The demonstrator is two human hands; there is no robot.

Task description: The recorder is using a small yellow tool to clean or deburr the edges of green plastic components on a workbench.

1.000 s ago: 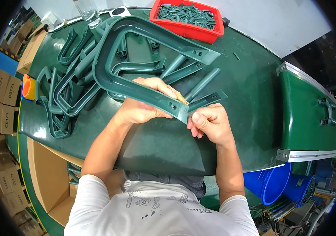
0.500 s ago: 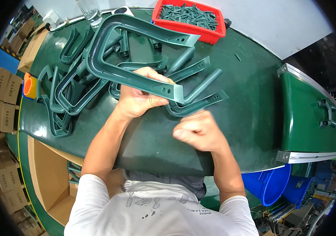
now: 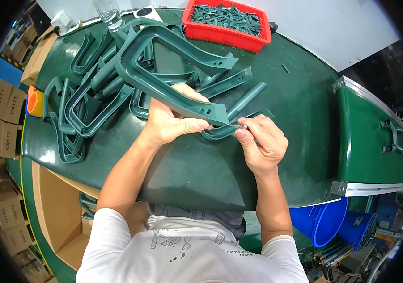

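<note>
My left hand (image 3: 166,120) is closed around the lower arm of a green U-shaped plastic bracket (image 3: 173,96), holding it tilted above the table. The bracket's flat end, with two small holes, points toward my right hand (image 3: 265,141). Between its thumb and fingers, my right hand pinches a small thin tool (image 3: 244,126) with a metallic look. The tool's tip is at the edge of that flat end; its exact kind is too small to tell. Beneath and behind, several similar green brackets (image 3: 85,115) lie in a tangled pile.
A red bin (image 3: 232,40) of small green pieces stands at the back. A glass (image 3: 111,21) and an orange container (image 3: 35,103) sit at the left. A cardboard box (image 3: 59,207) is below the left edge; blue bins (image 3: 322,221) stand at the lower right beside a green conveyor (image 3: 371,141).
My right hand has come from a blurred, closed pose below to the bracket's end, where the small tool now shows. The bracket has shifted slightly right and down in my left hand.
</note>
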